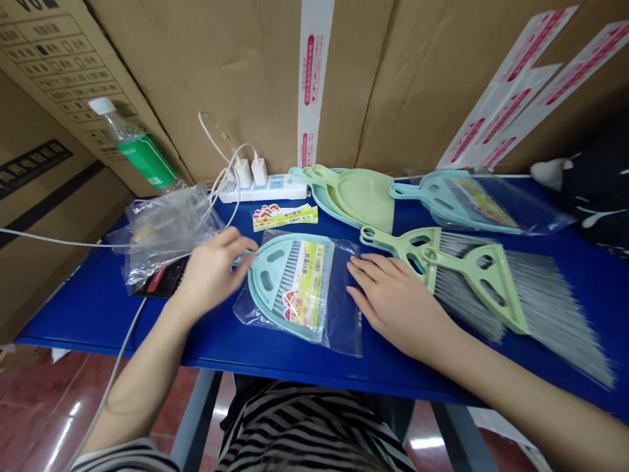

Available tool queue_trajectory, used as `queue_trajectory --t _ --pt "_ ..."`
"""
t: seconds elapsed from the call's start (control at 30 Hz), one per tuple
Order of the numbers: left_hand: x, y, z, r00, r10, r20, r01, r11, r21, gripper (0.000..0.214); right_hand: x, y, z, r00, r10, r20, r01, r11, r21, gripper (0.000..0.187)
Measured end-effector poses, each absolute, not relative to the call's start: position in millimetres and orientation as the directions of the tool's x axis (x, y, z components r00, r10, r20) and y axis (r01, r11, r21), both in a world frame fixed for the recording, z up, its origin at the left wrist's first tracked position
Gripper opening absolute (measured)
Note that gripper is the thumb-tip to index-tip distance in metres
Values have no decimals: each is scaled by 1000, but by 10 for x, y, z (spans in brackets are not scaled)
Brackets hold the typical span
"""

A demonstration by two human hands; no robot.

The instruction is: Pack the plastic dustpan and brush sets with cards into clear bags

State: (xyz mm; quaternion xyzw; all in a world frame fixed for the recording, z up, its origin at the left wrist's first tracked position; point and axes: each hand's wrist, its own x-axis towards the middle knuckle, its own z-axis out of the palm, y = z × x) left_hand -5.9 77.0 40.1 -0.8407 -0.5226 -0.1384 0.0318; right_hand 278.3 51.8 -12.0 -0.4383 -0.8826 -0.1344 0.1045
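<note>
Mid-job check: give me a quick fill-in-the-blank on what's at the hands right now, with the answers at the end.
1. The left hand and right hand both touch a clear plastic bag holding a dustpan of ____ plastic.
2. The two unbagged brooms to the right of the right hand have ____ plastic heads.
3. The power strip behind the bag holds ____ white plugs.

Missing words: pale blue; green; two.
</note>
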Motion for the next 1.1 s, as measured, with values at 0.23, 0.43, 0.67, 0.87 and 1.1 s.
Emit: queue_trajectory --t 0.23,0.43,0.67,0.87,1.1 --pt "207 536 203 928 363 80 316 -884 345 23 2786 509 -19 -558 751 352 824 550 133 41" --pt "137 568 276 936 350 38 312 -876 366 29 2854 566 42 -549 726 413 823 557 114 43" --pt "58 572 378 917 398 5 372 -862 344 38 2959 693 -11 -659 695 287 710 701 -71 35" --pt "-1 590 360 845 531 65 506 -834 220 33 2957 649 1 -689 671 273 676 731 -91 31" --pt "-40 665 294 708 700 93 700 -713 36 34 2910 604 9 -729 619 292 632 772 -58 37"
